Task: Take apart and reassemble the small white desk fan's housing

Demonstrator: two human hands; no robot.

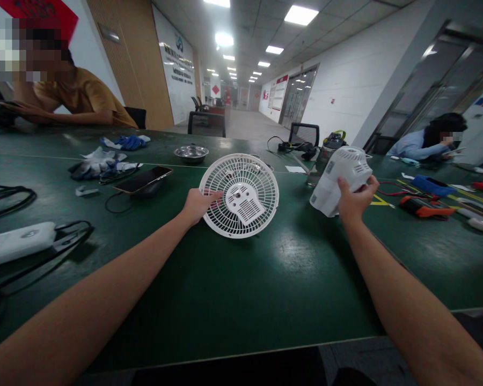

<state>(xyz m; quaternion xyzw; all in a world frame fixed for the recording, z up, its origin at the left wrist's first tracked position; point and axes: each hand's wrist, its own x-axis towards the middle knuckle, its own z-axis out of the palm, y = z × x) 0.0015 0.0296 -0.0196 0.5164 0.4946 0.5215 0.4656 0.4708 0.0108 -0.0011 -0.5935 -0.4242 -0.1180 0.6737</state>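
My left hand (pixel 200 206) grips the left rim of a round white fan grille (pixel 247 203), fingers curled around its edge. The grille is tilted up towards me, and its slotted centre plate with a few holes faces this way. To the right, my right hand (pixel 355 201) is closed on a white plastic fan housing (pixel 333 182) with vent slots on its upper part and labels on its left side. The housing leans over the green table, well apart from the grille. Whether either part touches the table, I cannot tell.
Behind the grille lies a metal bowl (pixel 191 154). A phone (pixel 144 180), crumpled gloves (pixel 100 162) and a white power strip (pixel 20 244) are on the left. A bottle (pixel 324 155) stands behind the housing; an orange multimeter (pixel 425 207) lies right. Two people sit across the table.
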